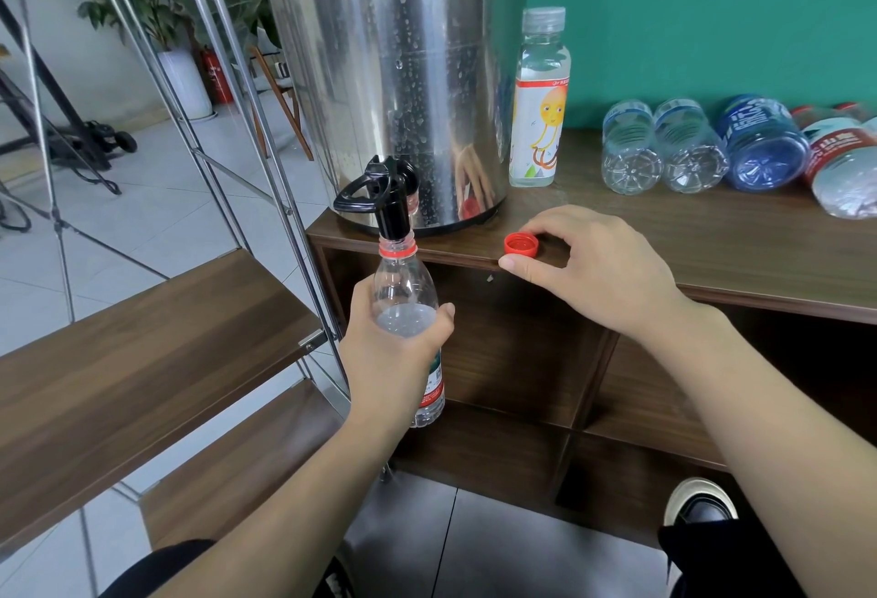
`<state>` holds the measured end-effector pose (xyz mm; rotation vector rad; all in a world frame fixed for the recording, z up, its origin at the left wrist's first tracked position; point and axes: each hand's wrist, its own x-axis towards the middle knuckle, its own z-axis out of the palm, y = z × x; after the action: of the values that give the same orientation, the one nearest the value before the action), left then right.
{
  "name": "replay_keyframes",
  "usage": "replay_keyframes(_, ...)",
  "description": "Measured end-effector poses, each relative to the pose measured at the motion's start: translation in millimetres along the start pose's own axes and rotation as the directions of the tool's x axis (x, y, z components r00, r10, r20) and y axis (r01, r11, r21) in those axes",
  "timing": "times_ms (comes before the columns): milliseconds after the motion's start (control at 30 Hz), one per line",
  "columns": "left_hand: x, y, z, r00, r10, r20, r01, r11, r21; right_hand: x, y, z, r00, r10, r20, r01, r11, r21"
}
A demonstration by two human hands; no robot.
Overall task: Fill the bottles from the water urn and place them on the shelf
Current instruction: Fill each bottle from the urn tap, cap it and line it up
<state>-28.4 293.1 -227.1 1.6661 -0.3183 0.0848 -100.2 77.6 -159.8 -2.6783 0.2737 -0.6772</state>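
Observation:
A tall steel water urn (pixel 403 75) stands on the wooden cabinet top (pixel 712 246), its black tap (pixel 384 198) hanging over the front edge. My left hand (pixel 394 350) is shut on a clear bottle (pixel 403 298) with a red neck ring, held upright with its mouth right under the tap spout. The bottle has no cap. My right hand (pixel 593 265) rests on the cabinet edge, fingers curled around the red cap (pixel 521 245), which lies open side up on the wood. The wooden shelf (pixel 142 336) in a metal frame stands to the left.
An upright capped bottle with a cartoon label (pixel 538 108) stands right of the urn. Several empty bottles (pixel 688 146) lie on their sides along the green wall. Open cabinet compartments (pixel 522 360) sit below. My shoe (pixel 702 502) is at the lower right.

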Motion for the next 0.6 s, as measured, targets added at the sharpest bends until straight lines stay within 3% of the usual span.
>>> replay_keyframes(600, 0.0, -0.6, -0.2, 1.0, 0.005, 0.008, -0.005, 1.0, 0.008, -1.2, -2.8, -1.8, 1.0, 0.008, -0.001, -0.008, 1.0, -0.012)
